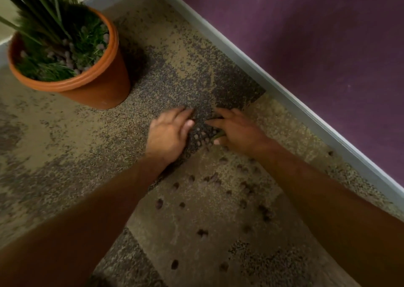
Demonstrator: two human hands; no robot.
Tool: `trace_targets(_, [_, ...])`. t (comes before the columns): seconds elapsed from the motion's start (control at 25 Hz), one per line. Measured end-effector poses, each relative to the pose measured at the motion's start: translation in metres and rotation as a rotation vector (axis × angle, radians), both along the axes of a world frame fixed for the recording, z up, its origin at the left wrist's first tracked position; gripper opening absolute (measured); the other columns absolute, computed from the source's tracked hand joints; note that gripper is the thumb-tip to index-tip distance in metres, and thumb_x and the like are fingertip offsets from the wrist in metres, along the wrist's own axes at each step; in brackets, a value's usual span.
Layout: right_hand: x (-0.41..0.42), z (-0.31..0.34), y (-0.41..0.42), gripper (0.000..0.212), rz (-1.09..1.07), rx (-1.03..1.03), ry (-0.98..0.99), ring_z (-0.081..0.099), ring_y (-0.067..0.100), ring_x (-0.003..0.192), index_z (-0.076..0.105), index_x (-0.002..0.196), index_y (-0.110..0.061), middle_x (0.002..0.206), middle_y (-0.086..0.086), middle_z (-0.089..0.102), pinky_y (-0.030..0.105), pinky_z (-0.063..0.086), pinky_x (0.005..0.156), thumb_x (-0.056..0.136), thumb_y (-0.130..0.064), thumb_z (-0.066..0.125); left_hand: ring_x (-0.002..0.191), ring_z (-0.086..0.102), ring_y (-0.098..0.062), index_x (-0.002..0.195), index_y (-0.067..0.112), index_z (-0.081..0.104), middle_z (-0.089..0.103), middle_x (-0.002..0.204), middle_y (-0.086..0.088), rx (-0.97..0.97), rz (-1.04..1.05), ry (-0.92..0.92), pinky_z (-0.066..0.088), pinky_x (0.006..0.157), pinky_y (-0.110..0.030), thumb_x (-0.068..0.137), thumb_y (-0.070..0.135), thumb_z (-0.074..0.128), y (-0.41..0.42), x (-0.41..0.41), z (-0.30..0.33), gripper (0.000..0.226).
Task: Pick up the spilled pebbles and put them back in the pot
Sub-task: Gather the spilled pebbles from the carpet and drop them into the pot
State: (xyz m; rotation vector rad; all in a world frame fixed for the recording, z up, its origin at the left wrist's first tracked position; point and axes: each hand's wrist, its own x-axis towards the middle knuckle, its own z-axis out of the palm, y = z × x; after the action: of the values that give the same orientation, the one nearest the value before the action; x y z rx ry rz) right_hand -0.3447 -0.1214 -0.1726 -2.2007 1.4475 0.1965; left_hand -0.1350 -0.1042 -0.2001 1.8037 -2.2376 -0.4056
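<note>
An orange plant pot (102,83) with green grass and pale pebbles inside stands on the carpet at the upper left. Several small brownish pebbles (202,137) lie bunched between my two hands, and more pebbles (159,203) are scattered on the carpet toward me. My left hand (168,131) rests palm down on the carpet left of the bunch, fingers spread. My right hand (235,128) lies palm down to the right of it, with a thin green blade under the thumb. Whether either hand holds pebbles is hidden.
The speckled tan and grey carpet (65,146) covers the floor. A grey skirting board (251,63) runs diagonally along a purple wall (317,35) at the right. Long leaves rise from the pot at the top left.
</note>
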Motion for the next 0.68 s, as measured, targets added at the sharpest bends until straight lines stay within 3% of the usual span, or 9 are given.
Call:
trace_targets(0.12, [0.008, 0.005, 0.000, 0.035, -0.060, -0.065, -0.086, 0.045, 0.039, 0.123, 0.062, 0.121, -0.017, 0.139, 0.017, 0.044, 0.047, 0.044, 0.100, 0.086, -0.015, 0.061, 0.122, 0.042, -0.030, 0.141, 0.027, 0.042, 0.046, 0.144, -0.005, 0.097, -0.176, -0.032, 0.039, 0.097, -0.044, 0.087, 0.061, 0.049, 0.019, -0.024, 0.004, 0.064])
trace_targets(0.24, [0.012, 0.001, 0.000, 0.024, -0.031, -0.116, -0.038, 0.051, 0.034, 0.110, 0.063, 0.110, -0.011, 0.125, 0.016, 0.050, 0.038, 0.046, 0.092, 0.087, -0.012, 0.058, 0.123, 0.040, -0.032, 0.136, 0.019, 0.051, 0.042, 0.143, -0.009, 0.276, -0.148, 0.046, 0.041, 0.102, -0.046, 0.085, 0.044, 0.065, 0.019, -0.031, 0.003, 0.059])
trace_targets(0.36, [0.021, 0.000, -0.005, 0.014, -0.101, -0.101, -0.018, 0.055, 0.032, 0.097, 0.060, 0.096, -0.010, 0.106, 0.013, 0.056, 0.037, 0.046, 0.082, 0.087, -0.019, 0.054, 0.119, 0.047, -0.029, 0.127, 0.014, 0.059, 0.045, 0.134, -0.008, 0.319, -0.148, 0.117, 0.044, 0.100, -0.044, 0.089, 0.027, 0.064, 0.023, -0.046, 0.007, 0.041])
trace_targets(0.52, [0.029, -0.002, -0.003, 0.017, -0.113, -0.087, -0.045, 0.056, 0.034, 0.101, 0.067, 0.096, -0.004, 0.109, 0.019, 0.058, 0.037, 0.048, 0.085, 0.088, -0.011, 0.054, 0.106, 0.052, -0.031, 0.120, 0.014, 0.062, 0.050, 0.124, -0.009, 0.254, -0.110, 0.108, 0.048, 0.092, -0.041, 0.092, 0.012, 0.057, 0.031, -0.053, 0.008, 0.028])
trace_targets(0.68, [0.022, 0.002, 0.000, 0.007, -0.452, 0.013, -0.260, 0.065, 0.029, 0.086, 0.069, 0.079, -0.007, 0.087, 0.014, 0.067, 0.038, 0.050, 0.076, 0.079, -0.011, 0.063, 0.098, 0.061, -0.030, 0.114, 0.016, 0.066, 0.058, 0.114, -0.007, 0.303, -0.095, 0.117, 0.050, 0.087, -0.042, 0.091, 0.012, 0.058, 0.025, -0.053, 0.012, 0.024])
